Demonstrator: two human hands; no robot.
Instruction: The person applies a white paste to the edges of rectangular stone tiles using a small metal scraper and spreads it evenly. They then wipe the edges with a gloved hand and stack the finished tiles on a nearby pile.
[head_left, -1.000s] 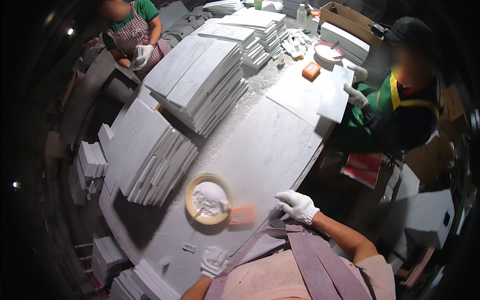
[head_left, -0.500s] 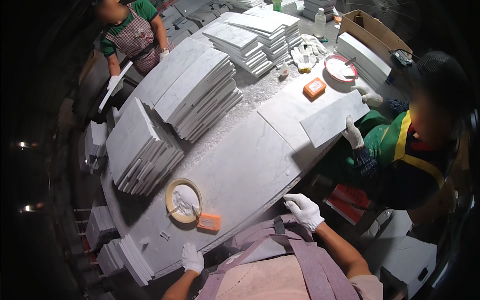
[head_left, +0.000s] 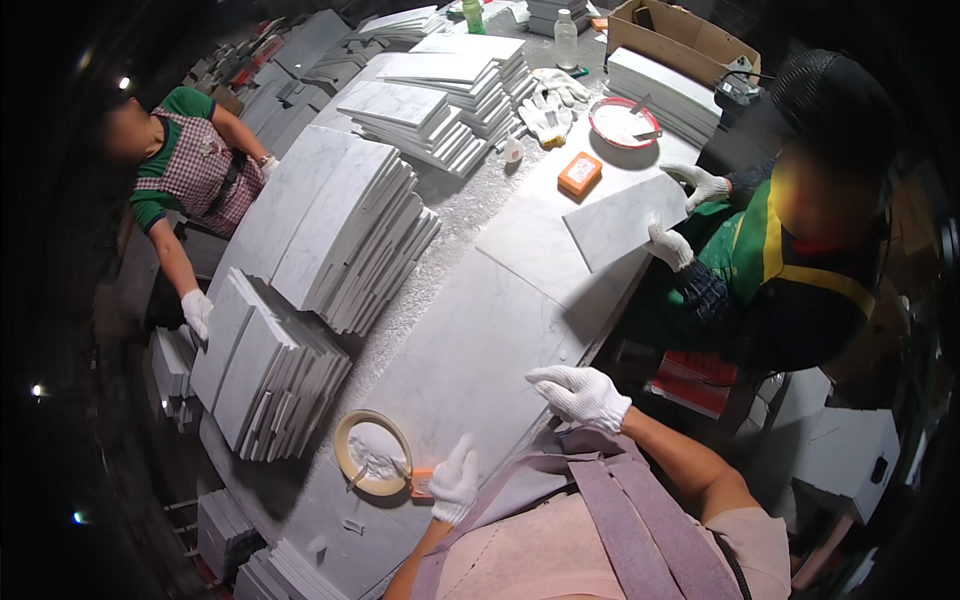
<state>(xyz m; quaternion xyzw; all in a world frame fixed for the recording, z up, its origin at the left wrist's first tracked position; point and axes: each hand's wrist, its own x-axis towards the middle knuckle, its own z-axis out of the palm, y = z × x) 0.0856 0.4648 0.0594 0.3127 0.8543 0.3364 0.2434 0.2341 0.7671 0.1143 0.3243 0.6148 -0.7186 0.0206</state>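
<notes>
The right hand (head_left: 585, 396) was half open, seemingly empty; the left hand (head_left: 455, 482) hid its grip. How many stacked tiles (head_left: 345, 235) were finished didn't show.

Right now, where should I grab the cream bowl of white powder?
Probably pinch the upper-right rim of the cream bowl, coming from above on that side: its raised, round rim is bare there, while the orange block sits close by the lower right.

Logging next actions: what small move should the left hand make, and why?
Probably ease left onto the orange rectangular block: the white-gloved left hand appears close beside it and seems to hold nothing; the white-gloved right hand looks empty too.
</notes>
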